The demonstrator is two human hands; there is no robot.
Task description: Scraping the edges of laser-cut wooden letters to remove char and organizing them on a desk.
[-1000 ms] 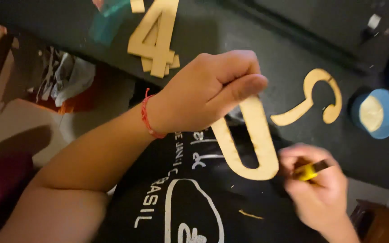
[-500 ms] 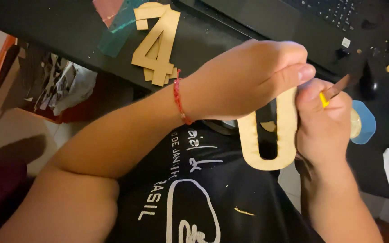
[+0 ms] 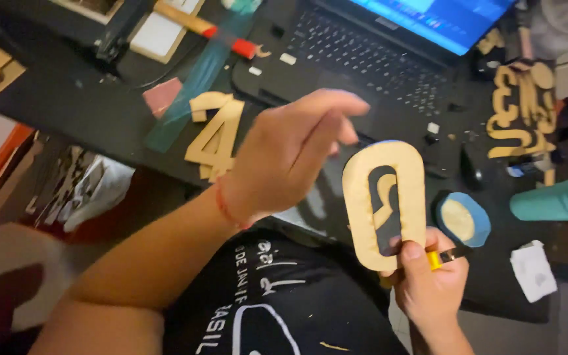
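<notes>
While the right hand [image 3: 432, 286] pinches the wooden zero [image 3: 384, 204] at its lower end, fingers closed on it and a yellow tool [image 3: 436, 259], the left hand [image 3: 290, 154] hovers loosely open, holding nothing. Steadying the zero above the surface [image 3: 100, 112] with both hands would probably serve best.

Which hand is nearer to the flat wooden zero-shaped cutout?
Right. The right hand holds the flat wooden zero-shaped cutout at its lower end; the left hand hovers open beside it, apart.
</notes>
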